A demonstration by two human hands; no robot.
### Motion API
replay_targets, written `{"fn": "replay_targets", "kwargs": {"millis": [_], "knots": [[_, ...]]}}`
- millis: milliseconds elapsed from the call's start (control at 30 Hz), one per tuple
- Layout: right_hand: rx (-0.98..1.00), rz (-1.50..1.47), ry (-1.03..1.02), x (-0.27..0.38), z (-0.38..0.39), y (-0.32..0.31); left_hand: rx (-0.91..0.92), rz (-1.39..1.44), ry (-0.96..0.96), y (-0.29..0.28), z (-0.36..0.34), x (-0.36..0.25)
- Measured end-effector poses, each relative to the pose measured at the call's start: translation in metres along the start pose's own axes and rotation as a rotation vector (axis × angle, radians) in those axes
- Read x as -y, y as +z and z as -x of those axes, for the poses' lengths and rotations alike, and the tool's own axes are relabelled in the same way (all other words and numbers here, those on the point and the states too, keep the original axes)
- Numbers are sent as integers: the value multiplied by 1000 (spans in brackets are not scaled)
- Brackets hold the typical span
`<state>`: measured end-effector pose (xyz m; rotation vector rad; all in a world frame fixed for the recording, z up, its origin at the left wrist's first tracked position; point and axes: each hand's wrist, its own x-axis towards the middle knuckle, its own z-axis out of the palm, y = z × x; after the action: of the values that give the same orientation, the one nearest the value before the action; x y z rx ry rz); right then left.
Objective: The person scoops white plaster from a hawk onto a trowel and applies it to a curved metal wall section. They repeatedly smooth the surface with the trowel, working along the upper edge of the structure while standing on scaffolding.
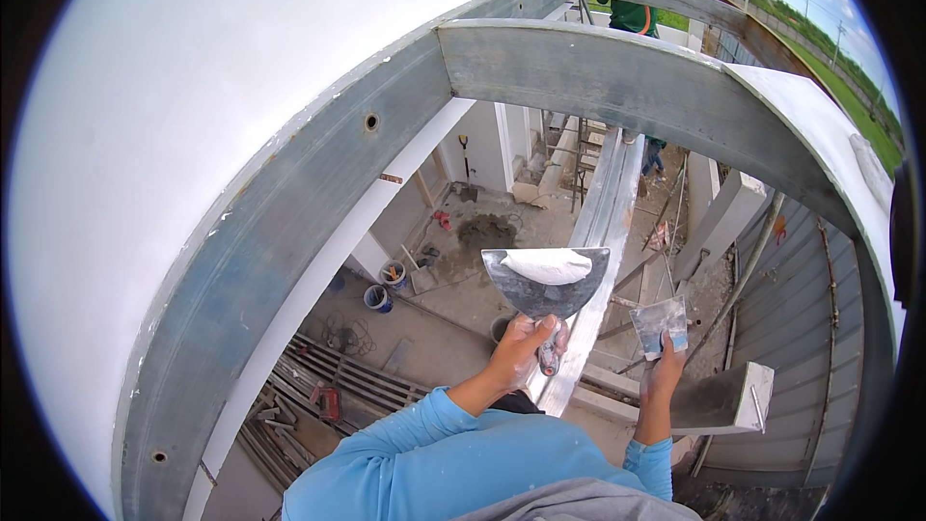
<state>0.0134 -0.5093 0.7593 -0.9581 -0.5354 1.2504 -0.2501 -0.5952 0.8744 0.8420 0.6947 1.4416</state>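
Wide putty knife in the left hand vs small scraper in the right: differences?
Size: the wide putty knife has a much broader blade than the small scraper.
Load: the wide putty knife carries a thick strip of white paste; the small scraper shows no such strip.
Colour: the wide putty knife's blade is dark grey; the small scraper is paler, with blue near its grip.
Shared: both are handheld, left hand and right hand, broad edges facing away.

Downward fisheye view from head height
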Motion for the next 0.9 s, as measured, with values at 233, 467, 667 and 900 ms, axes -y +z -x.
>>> {"fn": "replay_targets", "kwargs": {"millis": [233, 467, 667, 900], "knots": [[297, 16, 130, 29, 6, 123, -171, -17, 173, -56, -18, -38], [509, -61, 249, 52, 14, 222, -390, -208, 372, -79, -49, -58], [750, -14, 425, 71, 45, 280, -548, -435, 594, -111, -58, -67], [984, 86, 613, 63, 44, 313, -604, -1012, 873, -128, -51, -95]]}}
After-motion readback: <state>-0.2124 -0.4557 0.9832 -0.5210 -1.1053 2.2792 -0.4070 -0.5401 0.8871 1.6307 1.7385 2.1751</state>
